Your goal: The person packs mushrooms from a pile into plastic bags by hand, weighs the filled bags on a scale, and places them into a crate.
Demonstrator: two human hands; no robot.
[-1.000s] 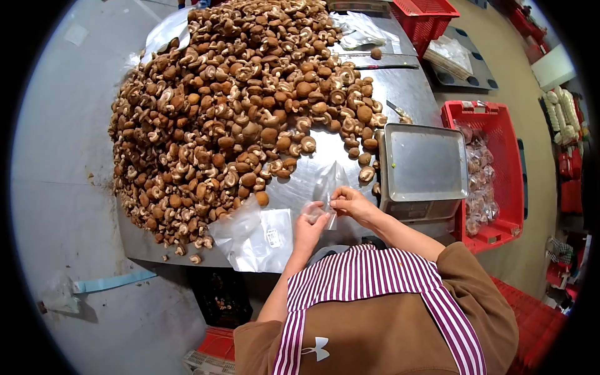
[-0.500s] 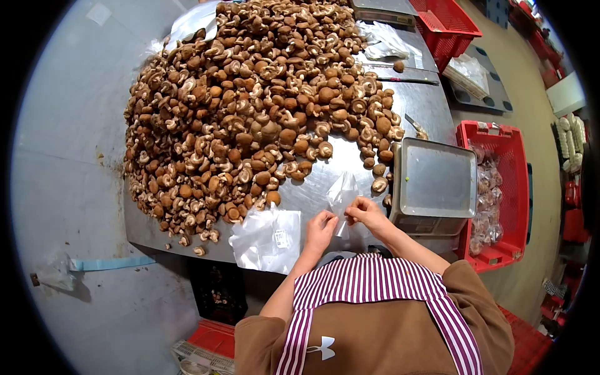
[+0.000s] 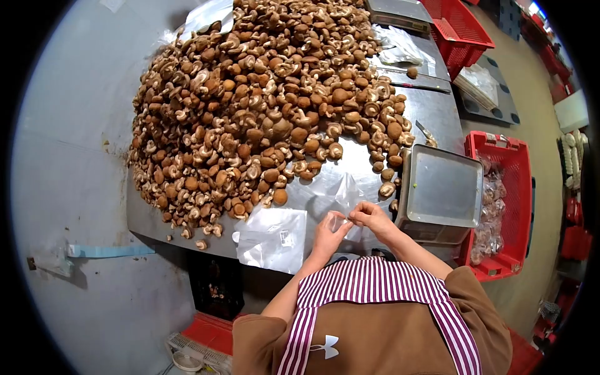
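A clear plastic bag [image 3: 345,191] hangs between my two hands over the near part of the steel table. My left hand [image 3: 329,234] is closed on its near edge, with a fold of film showing over the fingers. Close beside it, my right hand [image 3: 370,216] pinches the same edge between thumb and fingers. Left of my hands lies a stack of flat clear bags [image 3: 272,239] with a printed label. Beyond the bag spreads a large heap of brown shiitake mushrooms [image 3: 250,112].
A scale with a metal pan [image 3: 445,185] stands right of my hands. Past it, a red crate [image 3: 519,206] holds several packed bags [image 3: 491,209]. A knife [image 3: 425,132] lies behind the scale. Another red crate [image 3: 455,34] is at the far right.
My left hand has turned and taken in more film at the bag's edge, and the bag's opening has spread. The whole view has shifted slightly.
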